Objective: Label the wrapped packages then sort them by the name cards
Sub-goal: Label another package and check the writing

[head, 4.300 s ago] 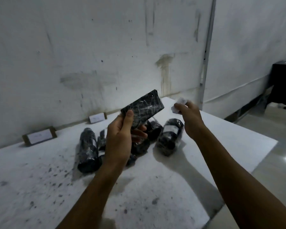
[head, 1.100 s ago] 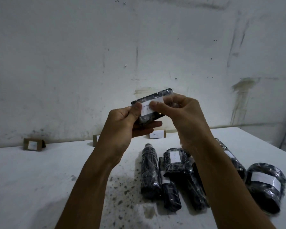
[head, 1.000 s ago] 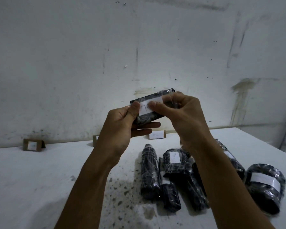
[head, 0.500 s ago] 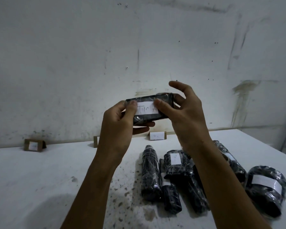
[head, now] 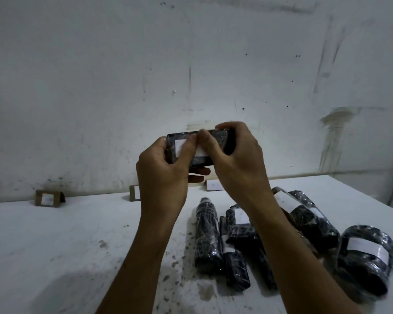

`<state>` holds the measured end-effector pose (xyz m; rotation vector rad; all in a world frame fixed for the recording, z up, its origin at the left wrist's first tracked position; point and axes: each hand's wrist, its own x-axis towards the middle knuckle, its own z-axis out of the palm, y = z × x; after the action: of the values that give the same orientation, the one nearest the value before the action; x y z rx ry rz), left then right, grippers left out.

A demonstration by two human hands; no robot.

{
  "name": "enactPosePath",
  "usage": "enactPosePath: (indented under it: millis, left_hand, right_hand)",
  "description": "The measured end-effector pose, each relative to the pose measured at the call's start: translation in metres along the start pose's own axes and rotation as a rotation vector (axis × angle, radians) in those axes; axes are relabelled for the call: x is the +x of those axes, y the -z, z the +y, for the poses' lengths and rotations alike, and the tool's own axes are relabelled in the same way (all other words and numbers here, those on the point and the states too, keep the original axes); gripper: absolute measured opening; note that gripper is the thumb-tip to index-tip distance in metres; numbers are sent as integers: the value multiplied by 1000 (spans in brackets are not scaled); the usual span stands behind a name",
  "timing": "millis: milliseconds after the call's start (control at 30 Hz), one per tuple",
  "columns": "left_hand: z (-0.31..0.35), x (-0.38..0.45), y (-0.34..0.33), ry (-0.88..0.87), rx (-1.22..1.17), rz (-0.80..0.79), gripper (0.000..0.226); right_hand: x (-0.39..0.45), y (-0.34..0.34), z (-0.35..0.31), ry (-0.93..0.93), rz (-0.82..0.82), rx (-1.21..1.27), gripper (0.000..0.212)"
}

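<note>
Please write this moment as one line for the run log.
step: labelling | left hand: holds package | right hand: presses label | sorting: not begun

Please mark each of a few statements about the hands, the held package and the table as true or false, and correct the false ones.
1. Both hands hold one black wrapped package up above the table. True.
2. The held package has no label. False: a white label shows on it, under the thumbs.
3. The right hand rests flat on the table. False: it grips the held package, as does the left hand.
4. Name cards stand at the table's far edge by the wall. True.
</note>
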<state>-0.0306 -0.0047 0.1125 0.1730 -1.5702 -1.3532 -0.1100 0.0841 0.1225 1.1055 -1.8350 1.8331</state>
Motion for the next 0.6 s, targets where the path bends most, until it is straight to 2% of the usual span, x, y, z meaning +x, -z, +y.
enactPosePath:
  millis: [67, 133, 300, 367, 467, 500, 533, 600]
  left_hand:
    - [-1, -1, -1, 8, 0, 5, 13]
    - [-2, -3, -2, 27, -23, 24, 19]
    - [-3, -2, -5, 38, -75, 172, 37]
    - [-6, -1, -3, 38, -57, 244, 41]
    - [-12, 4, 4, 20, 45, 324, 42]
    - [-13, 6, 6, 19, 70, 336, 41]
    - [-14, 8, 7, 20, 87, 343, 41]
    - [-16, 9, 8, 2, 131, 339, 43]
  right_hand:
    - [2, -1, 2, 13, 30, -39, 17]
    - [3, -1, 3, 33, 76, -66, 12]
    - [3, -6, 6, 20, 116, -35, 27]
    - [2, -5, 3, 11, -5, -81, 24]
    - [-6, -3, -4, -38, -302, -91, 74]
    - [-7, -4, -5, -40, -343, -86, 80]
    - [-7, -5, -4, -29, -339, -84, 76]
    - [-4, -8, 0, 28, -203, -90, 50]
